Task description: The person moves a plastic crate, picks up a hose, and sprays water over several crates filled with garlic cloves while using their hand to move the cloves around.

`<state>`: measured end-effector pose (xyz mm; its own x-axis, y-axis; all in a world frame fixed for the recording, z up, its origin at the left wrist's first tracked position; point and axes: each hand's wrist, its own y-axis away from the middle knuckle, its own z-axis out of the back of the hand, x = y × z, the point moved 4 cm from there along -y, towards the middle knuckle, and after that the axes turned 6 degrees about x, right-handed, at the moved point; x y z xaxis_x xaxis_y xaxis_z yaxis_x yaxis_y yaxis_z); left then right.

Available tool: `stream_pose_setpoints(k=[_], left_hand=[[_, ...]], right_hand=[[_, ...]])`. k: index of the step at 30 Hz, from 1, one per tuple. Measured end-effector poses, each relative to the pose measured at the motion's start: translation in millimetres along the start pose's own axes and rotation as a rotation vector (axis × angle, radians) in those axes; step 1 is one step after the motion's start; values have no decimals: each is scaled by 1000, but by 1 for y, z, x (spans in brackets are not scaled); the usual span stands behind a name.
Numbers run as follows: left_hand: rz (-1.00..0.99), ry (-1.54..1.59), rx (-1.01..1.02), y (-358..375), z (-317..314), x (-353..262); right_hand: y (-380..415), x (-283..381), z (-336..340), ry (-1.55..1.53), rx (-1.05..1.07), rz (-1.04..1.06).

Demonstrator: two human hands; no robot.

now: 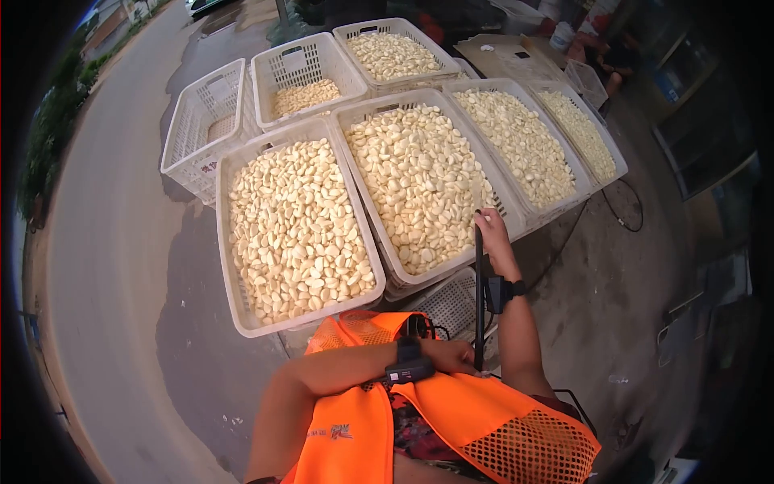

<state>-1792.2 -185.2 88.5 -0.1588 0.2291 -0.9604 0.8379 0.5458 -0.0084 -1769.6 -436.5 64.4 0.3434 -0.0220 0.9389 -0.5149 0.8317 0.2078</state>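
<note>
My right hand [493, 229] is closed around the upper end of a long black bar [480, 302], beside the near right corner of the middle front crate [360, 169]. Near my waist, my left hand [451, 356] is closed at the bar's lower end, with its fingers partly hidden. The bar stands roughly upright in the view. Pale garlic-like cloves [419, 177] fill the middle crate. To its left, a white crate [228, 242] holds more of these pale pieces [298, 230]. Both wrists wear black devices.
Two more filled crates [516, 145] [580, 133] stand to the right. Behind are a filled crate [391, 56], a partly filled one [306, 93] and a slatted crate [205, 121]. A cable [625, 214] lies on the ground at right. Someone's arm [614, 81] shows at the upper right.
</note>
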Motion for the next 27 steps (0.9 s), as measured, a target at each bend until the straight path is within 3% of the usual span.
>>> stream_pose_setpoints(k=[4, 5, 9, 12, 14, 17, 27], left_hand=[[-239, -2, -84, 4, 0, -11], [-91, 5, -50, 11, 2, -18], [-27, 33, -263, 37, 5, -42], [-79, 66, -397, 54, 10, -43], [-100, 71, -467, 67, 11, -49], [-328, 168, -572, 80, 15, -45], [-214, 243, -702, 129, 11, -40]], right_hand=[[-3, 32, -88, 117, 296, 54], [1, 40, -109, 94, 415, 20], [10, 67, -176, 64, 698, -25], [2, 73, -214, 63, 728, 97], [2, 88, -230, 89, 761, 53], [0, 109, -254, 116, 794, 77], [19, 130, -346, 178, 1010, 175]])
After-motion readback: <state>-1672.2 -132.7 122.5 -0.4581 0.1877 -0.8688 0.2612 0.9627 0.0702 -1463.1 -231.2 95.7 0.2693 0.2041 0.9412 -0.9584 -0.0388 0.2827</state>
